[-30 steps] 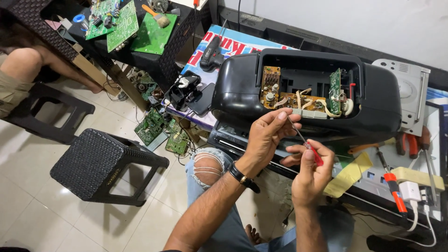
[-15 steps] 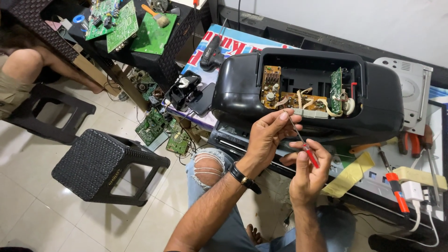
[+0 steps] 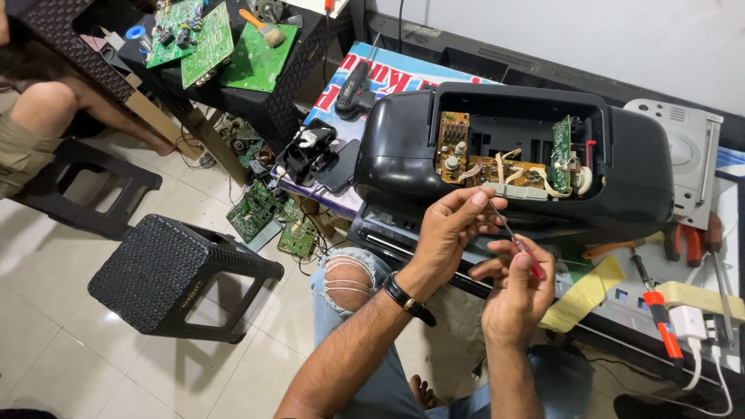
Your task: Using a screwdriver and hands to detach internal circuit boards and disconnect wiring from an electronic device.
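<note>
A black portable radio casing point(image 3: 403, 147) lies open on the bench, its brown circuit boards point(image 3: 497, 171) and a green board point(image 3: 560, 154) exposed. My right hand point(image 3: 516, 291) grips a small screwdriver point(image 3: 521, 250) by its red handle. The metal shaft slants up and left. My left hand point(image 3: 450, 229), with a black watch on the wrist, pinches the shaft's tip just below the casing's opening. Both hands hover in front of the casing, above my knee in torn jeans point(image 3: 345, 283).
A black plastic stool point(image 3: 174, 275) stands at the left on the tiled floor. Green circuit boards point(image 3: 268, 217) lie on the floor and on a dark table point(image 3: 225, 46). Pliers point(image 3: 683, 237), an orange-banded soldering iron point(image 3: 660, 310) and a yellow cloth point(image 3: 586, 291) lie at the right. Another person's leg point(image 3: 46, 116) shows far left.
My hands and the screwdriver have stayed in nearly the same place; the left fingers shifted slightly along the shaft's tip.
</note>
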